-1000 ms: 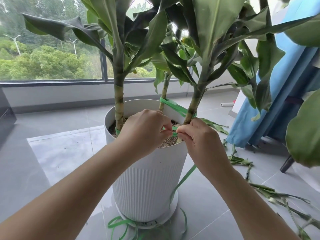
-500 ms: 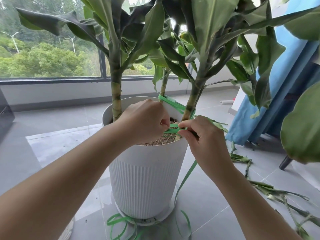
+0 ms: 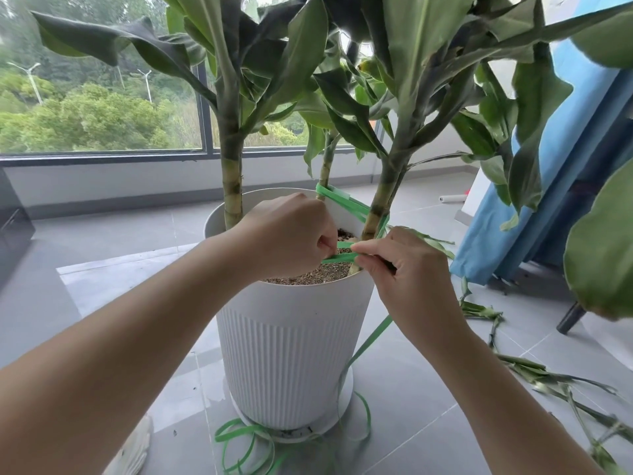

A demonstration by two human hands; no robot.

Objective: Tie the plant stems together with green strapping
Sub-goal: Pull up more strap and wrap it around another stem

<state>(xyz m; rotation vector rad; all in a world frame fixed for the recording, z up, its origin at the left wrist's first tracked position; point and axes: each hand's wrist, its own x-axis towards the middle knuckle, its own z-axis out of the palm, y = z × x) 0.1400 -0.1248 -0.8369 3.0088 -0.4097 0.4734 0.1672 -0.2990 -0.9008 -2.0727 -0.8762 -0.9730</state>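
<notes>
Head view: a white ribbed pot (image 3: 291, 337) stands on the floor with three plant stems (image 3: 380, 207) in it. Green strapping (image 3: 339, 258) rounds the stems at twelve and two o'clock, then crosses the soil to my hands at the pot's centre. My left hand (image 3: 291, 234) and right hand (image 3: 407, 269) each keep a pinching grip on it, fingertips almost meeting. I judge a knot is forming, so I should pull both ends evenly, band flat, snug without bruising. Slack trails to six o'clock.
</notes>
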